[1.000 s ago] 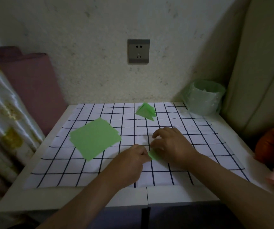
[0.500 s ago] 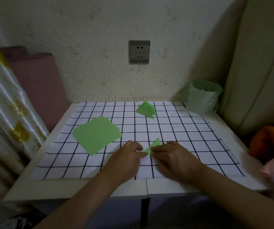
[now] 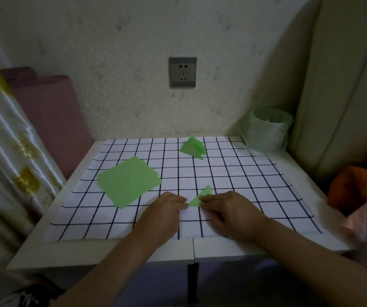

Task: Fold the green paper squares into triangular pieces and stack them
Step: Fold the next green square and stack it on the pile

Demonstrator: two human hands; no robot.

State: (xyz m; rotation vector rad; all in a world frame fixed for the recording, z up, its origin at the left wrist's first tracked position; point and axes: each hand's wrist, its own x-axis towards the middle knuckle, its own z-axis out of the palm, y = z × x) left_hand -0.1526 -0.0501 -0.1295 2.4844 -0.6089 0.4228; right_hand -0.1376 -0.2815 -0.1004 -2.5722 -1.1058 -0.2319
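head view: our left hand and right hand pinch small green folded paper triangle; a slip could skew its crease.

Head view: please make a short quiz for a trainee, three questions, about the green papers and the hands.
1. True or false: the stack of flat green squares lies to the left of the left hand.
2. Where is the pile of folded triangles? A) near the far edge of the checked cloth; B) under the left hand; C) on top of the flat squares.
3. Fill in: the small folded piece is pinched between the left hand and the ___ hand.

Key: 1 true; 2 A; 3 right hand.
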